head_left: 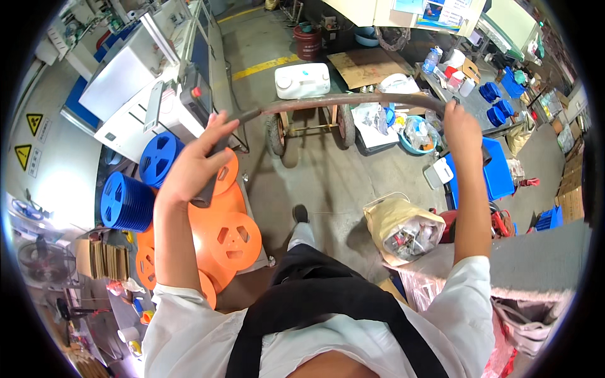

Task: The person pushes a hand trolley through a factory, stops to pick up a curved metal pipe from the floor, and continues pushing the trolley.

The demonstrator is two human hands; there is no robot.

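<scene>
I am looking down past a white shirt and black apron at a two-wheeled cart on a grey floor, straight ahead of the wearer. Its curved handle, a brown metal bar, arches across the view from one hand to the other. My right hand is wrapped around the bar's right side, fist closed, with a dark end showing beside the wrist. My left hand lies over the dark left grip with fingers spread rather than curled; I cannot tell how firmly it presses. Past the bar, between the tops of the two wheels, a white jug appears to sit on the cart. One dark shoe shows below.

Beneath and beside the left forearm are large orange reels, with stacked blue reels to their left. Near the right forearm stand a blue bin and a tan sack filled with clear plastic. Between cart and right hand, a light blue basin holds plastic bags. Farther off at upper right, a desk carries bottles and more blue reels. A red bucket stands beyond the cart.
</scene>
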